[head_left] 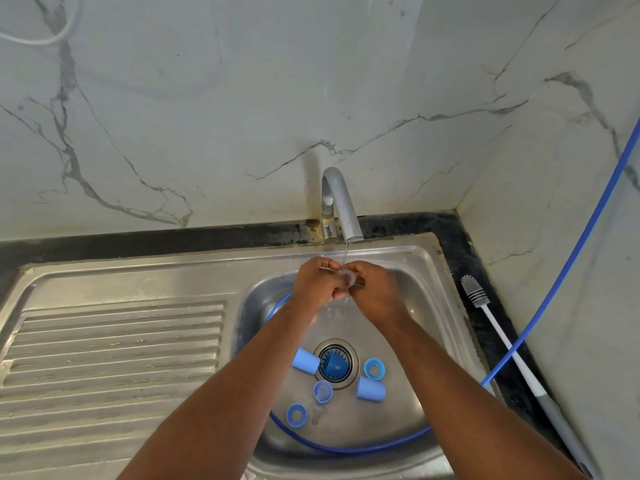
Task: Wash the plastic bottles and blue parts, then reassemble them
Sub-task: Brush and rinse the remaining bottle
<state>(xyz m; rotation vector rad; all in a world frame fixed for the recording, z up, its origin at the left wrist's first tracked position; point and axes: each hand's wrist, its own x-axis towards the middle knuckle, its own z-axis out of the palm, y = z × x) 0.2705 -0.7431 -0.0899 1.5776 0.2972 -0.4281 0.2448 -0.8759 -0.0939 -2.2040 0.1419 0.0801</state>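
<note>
Under the tap (341, 202), a thin stream of water falls onto a small clear plastic piece (349, 277). My left hand (317, 284) and my right hand (375, 291) both grip it over the sink bowl (424, 271). Its exact shape is mostly hidden by my fingers. On the bowl's floor lie several blue parts: two light blue caps (305, 361) (370, 388), two blue rings (374, 368) (296, 415), a small clear bottle with a blue rim (322, 391), and a dark blue cone (331, 363) sitting in the drain.
A blue hose (561, 271) comes down the right wall and loops round the bowl. A white bottle brush (472, 292) with a long handle lies on the dark counter at the right. The ribbed draining board (114, 358) fills the left.
</note>
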